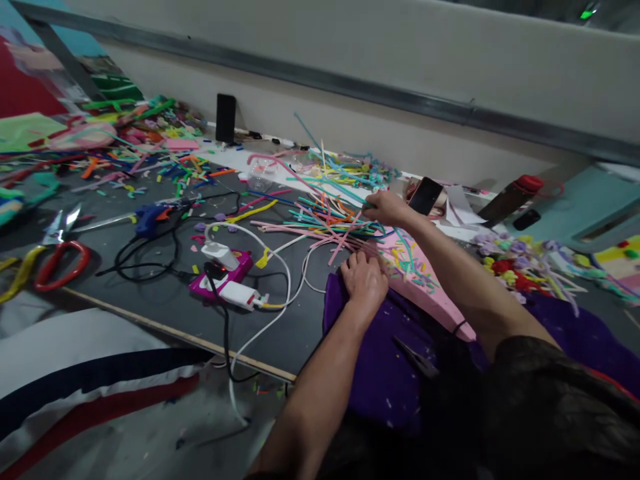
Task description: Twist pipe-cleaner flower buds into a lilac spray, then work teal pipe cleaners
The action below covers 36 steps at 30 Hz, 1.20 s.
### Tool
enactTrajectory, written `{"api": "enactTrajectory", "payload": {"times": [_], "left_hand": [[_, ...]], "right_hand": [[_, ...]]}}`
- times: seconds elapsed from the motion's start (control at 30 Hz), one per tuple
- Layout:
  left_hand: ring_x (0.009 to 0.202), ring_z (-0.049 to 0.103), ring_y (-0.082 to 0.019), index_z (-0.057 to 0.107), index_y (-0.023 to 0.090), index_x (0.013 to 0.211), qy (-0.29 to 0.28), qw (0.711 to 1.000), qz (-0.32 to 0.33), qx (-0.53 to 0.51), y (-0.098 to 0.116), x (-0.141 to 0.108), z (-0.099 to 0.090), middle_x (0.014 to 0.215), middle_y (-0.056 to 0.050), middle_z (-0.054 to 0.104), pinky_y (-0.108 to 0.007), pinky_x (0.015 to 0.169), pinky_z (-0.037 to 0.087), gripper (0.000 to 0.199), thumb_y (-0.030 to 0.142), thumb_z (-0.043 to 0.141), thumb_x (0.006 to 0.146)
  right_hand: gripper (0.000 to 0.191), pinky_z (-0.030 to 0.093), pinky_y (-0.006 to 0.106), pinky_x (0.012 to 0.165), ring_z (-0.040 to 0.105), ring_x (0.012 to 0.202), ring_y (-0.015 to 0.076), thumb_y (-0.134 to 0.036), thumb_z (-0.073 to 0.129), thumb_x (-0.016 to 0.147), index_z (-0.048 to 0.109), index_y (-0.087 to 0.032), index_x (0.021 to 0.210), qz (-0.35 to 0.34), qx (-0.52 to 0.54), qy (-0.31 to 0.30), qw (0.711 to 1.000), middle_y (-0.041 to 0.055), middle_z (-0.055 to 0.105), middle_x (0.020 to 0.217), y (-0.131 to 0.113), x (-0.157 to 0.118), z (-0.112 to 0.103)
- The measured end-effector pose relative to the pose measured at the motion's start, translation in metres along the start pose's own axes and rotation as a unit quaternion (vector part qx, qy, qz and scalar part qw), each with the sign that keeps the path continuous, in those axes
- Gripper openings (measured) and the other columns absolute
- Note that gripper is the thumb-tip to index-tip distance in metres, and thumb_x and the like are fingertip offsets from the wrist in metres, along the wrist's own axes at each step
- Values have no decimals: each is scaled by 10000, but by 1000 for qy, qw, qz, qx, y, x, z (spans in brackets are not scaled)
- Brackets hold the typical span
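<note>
Alt: apparently pinching teal stems w/ nearly closed R hand, above fuzzy-stem pile on table, beside pink board. Resting L hand palm-down, half-curled, at pile's near edge; can't tell if gripping. Steady pile lightly w/ L, lift stems singly, avoid kinks.

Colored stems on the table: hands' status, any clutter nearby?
Left hand at the colored stems' near edge; right hand at their far side. Grips unclear. Stems crossing. White cable looped leftward.
</note>
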<state>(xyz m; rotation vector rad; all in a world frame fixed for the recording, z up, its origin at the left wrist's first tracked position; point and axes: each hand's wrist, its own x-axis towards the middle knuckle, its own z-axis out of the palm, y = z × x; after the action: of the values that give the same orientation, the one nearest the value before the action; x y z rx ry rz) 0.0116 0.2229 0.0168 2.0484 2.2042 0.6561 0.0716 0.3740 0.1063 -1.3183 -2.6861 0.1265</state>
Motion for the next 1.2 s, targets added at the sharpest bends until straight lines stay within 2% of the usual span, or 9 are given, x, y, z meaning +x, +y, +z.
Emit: {"api": "enactTrajectory", "payload": {"times": [0.13, 0.27, 0.47, 0.6, 0.7, 0.9, 1.03, 1.1, 1.2], "left_hand": [[1110, 350, -257, 592, 194, 988, 3, 1000, 6, 0, 0, 0, 2, 1161, -93, 480, -398, 878, 285, 317, 332, 536, 708], [1123, 338, -254, 576, 200, 1022, -7, 1000, 9, 3, -1, 0, 1, 1207, -89, 456, -395, 882, 282, 355, 379, 514, 722], [1050, 388, -260, 612, 164, 978, -11, 1000, 9, 14, -1, 1, 0, 1106, -112, 518, -404, 852, 299, 338, 362, 449, 758], [1054, 378, -275, 623, 170, 984, -4, 1000, 12, 6, -2, 1, 2, 1177, -112, 491, -412, 844, 292, 353, 363, 431, 759], [1047, 382, -281, 590, 183, 1057, -2, 1000, 13, -3, -2, 1, 2, 1207, -99, 477, -415, 822, 297, 384, 353, 430, 751], [1010, 403, -290, 560, 161, 1103, 1, 1000, 14, -6, -1, 2, 2, 1143, -125, 514, -422, 801, 302, 437, 371, 449, 736], [1018, 397, -279, 580, 177, 1070, 0, 1000, 10, 1, -1, 2, 2, 1145, -114, 510, -411, 808, 304, 404, 385, 439, 753], [1027, 394, -265, 596, 180, 1027, -11, 1000, 10, 10, -1, 1, 1, 1155, -104, 502, -401, 818, 303, 361, 364, 446, 755], [1052, 384, -253, 607, 180, 975, -17, 999, 15, 23, -1, 0, 1, 1144, -98, 502, -388, 837, 302, 311, 336, 471, 743]], "right_hand": [[257, 403, 297, 675, 586, 863, 252, -239, 484, 770, 619, -156, 973, 9, -181, -58, 982, 139, 644, 905, -2, -6, 15], [265, 407, 288, 682, 584, 883, 245, -191, 418, 805, 613, -144, 978, 1, -204, -83, 976, 149, 622, 967, -9, -11, 20], [330, 394, 303, 670, 563, 867, 244, -318, 368, 849, 592, -141, 1015, -2, -218, 6, 976, 148, 536, 1106, -19, -19, -18], [307, 381, 289, 678, 549, 867, 224, -332, 381, 852, 592, -136, 959, -10, -200, 34, 979, 129, 579, 995, -25, -28, -43], [276, 374, 284, 688, 543, 833, 199, -314, 387, 852, 584, -133, 920, -14, -152, 86, 984, 117, 594, 941, -25, -36, -53], [269, 344, 237, 572, 524, 638, 142, -344, 428, 821, 592, -144, 893, 5, 15, 166, 986, 42, 601, 720, -10, -45, -72], [312, 342, 229, 548, 521, 619, 138, -371, 379, 843, 580, -139, 903, 40, 29, 211, 976, 44, 604, 706, 1, -45, -75], [323, 366, 241, 580, 543, 674, 158, -368, 361, 851, 566, -140, 952, 53, 0, 190, 980, 68, 624, 772, 3, -41, -66], [339, 400, 286, 672, 571, 814, 216, -372, 407, 825, 556, -138, 1020, 59, -92, 94, 990, 127, 633, 904, 3, -29, -42]]}}
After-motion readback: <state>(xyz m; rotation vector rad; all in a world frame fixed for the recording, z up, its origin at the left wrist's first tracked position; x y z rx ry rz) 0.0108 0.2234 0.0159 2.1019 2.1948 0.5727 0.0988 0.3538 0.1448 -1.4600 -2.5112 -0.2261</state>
